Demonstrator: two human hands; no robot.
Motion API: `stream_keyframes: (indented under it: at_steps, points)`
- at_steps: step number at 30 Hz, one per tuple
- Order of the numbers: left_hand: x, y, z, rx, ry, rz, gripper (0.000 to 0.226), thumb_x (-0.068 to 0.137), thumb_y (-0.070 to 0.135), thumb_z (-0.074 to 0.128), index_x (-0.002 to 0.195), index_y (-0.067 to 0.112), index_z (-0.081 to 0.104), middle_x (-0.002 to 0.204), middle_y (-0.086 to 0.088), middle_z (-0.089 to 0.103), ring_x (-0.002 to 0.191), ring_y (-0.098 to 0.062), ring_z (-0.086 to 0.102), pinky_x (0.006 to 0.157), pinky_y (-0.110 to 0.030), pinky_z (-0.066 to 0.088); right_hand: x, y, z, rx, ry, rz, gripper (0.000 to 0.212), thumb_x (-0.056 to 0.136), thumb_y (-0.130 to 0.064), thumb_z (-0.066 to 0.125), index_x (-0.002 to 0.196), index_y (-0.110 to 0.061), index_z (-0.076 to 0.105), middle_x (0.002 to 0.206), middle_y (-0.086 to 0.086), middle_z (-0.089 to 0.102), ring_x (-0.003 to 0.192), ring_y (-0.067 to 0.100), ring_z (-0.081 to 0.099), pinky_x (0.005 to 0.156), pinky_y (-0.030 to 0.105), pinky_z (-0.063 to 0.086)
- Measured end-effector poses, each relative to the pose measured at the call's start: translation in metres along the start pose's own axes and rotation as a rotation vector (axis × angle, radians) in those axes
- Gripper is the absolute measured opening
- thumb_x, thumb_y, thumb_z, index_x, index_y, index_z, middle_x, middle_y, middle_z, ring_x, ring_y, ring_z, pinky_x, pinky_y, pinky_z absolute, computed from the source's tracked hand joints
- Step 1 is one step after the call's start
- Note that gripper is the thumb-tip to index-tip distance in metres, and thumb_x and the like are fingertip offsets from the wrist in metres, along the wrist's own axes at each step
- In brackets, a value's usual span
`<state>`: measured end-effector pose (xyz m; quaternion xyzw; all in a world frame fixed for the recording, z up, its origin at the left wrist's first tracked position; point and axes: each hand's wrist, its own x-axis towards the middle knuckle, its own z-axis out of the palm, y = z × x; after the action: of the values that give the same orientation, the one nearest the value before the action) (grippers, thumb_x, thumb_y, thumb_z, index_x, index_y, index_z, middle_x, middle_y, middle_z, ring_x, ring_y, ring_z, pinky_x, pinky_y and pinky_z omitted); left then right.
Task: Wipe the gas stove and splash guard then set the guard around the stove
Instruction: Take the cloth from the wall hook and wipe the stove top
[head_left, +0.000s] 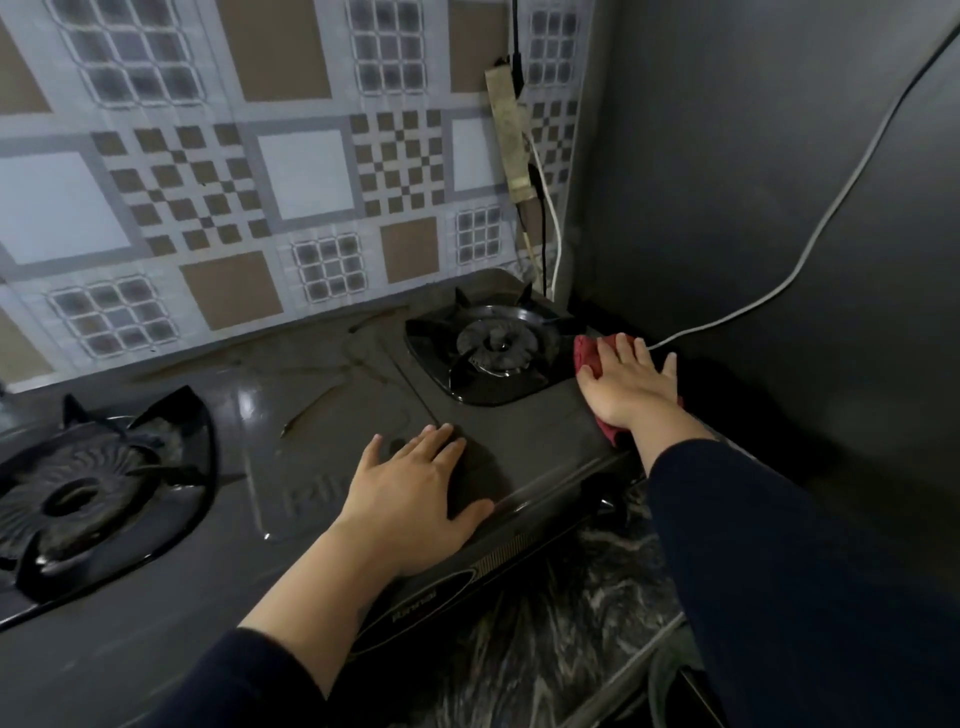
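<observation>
A dark two-burner gas stove (322, 431) fills the counter, with its right burner (493, 345) near the back and its left burner (88, 488) at the left edge. My right hand (628, 384) lies flat on a red cloth (589, 353), pressing it onto the stove's right rim beside the right burner. My left hand (415, 499) rests flat, fingers spread, on the stove top near its front edge. A patterned sheet with square prints (234, 182) stands behind the stove; I cannot tell whether it is the splash guard or the wall.
A dark grey wall (779, 182) rises close on the right, with a white cable (810, 249) running down it to the stove's corner. More cables and a taped strip (511, 135) hang in the back corner. The dark marbled counter (545, 639) shows in front of the stove.
</observation>
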<state>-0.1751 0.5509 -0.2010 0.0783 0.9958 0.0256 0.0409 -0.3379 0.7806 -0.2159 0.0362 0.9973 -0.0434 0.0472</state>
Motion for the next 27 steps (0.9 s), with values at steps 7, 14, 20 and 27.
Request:
stream_keyframes:
  at_steps: [7, 14, 20, 27]
  points:
    - [0.002, 0.001, -0.002, -0.009, -0.006, -0.016, 0.079, 0.085, 0.070, 0.033, 0.150, 0.028, 0.016, 0.160, 0.010, 0.009, 0.147, -0.008, 0.008, 0.119, -0.049, 0.006, -0.003, 0.006, 0.001, 0.022, 0.015, -0.063, 0.060, 0.095, -0.045, 0.015, 0.152, -0.026, 0.007, 0.161, -0.004, -0.002, 0.147, 0.017, -0.006, 0.118, 0.047, -0.003]
    - [0.004, 0.002, -0.003, -0.011, -0.017, -0.024, 0.080, 0.084, 0.069, 0.036, 0.150, 0.027, 0.020, 0.160, 0.008, 0.013, 0.147, -0.012, 0.014, 0.118, -0.048, 0.009, -0.076, -0.015, 0.018, 0.120, 0.092, -0.223, 0.056, 0.096, -0.044, 0.021, 0.150, -0.030, 0.016, 0.161, -0.007, 0.008, 0.147, 0.013, 0.001, 0.119, 0.040, 0.000]
    - [0.003, 0.004, -0.006, -0.011, -0.050, -0.024, 0.081, 0.085, 0.067, 0.038, 0.150, 0.023, 0.019, 0.160, 0.005, 0.013, 0.147, -0.013, 0.014, 0.119, -0.049, 0.006, -0.127, -0.056, 0.029, 0.146, 0.115, -0.412, 0.052, 0.098, -0.044, 0.019, 0.150, -0.035, 0.016, 0.160, -0.011, 0.007, 0.147, 0.010, 0.000, 0.119, 0.040, -0.001]
    - [0.005, 0.007, -0.013, -0.002, -0.137, -0.040, 0.083, 0.086, 0.065, 0.039, 0.151, 0.019, 0.015, 0.161, 0.004, 0.008, 0.147, -0.014, 0.012, 0.118, -0.051, 0.004, -0.108, -0.029, 0.025, 0.128, 0.078, -0.383, 0.057, 0.096, -0.052, 0.017, 0.150, -0.035, 0.009, 0.161, -0.010, 0.001, 0.147, 0.009, -0.005, 0.119, 0.041, -0.002]
